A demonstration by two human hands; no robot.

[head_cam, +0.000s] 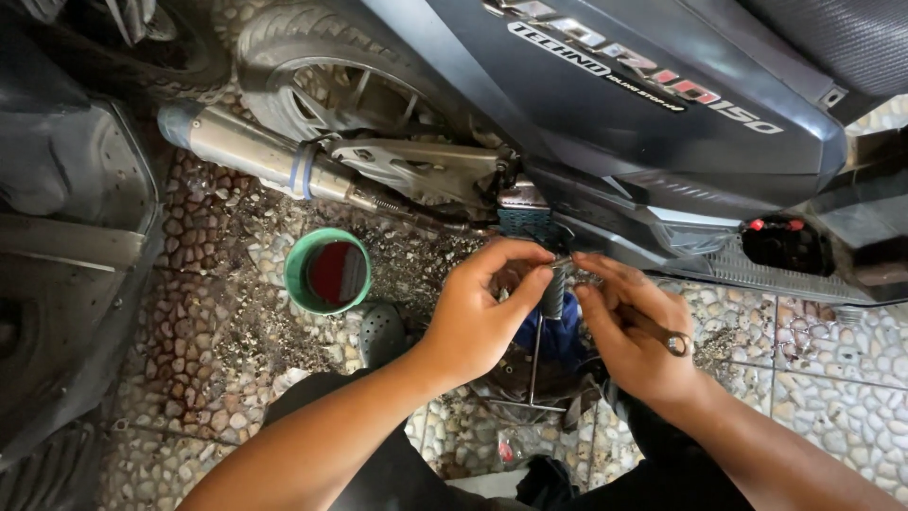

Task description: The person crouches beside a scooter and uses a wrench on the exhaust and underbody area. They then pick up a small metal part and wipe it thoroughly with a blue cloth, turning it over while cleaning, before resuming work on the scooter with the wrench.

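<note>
Both hands meet low beside the scooter (662, 123), left hand (478, 317) pinching a small ribbed grey part (553, 289) that the right hand (629, 331), closed around a wrench (662, 333), steadies with its fingertips, apparently mid-fitting and needing careful alignment.

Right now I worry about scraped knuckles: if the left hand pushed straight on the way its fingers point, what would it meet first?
Probably the scooter's dark lower body panel, just beyond the left hand and the small ribbed part it pinches; depth is unclear.
</note>
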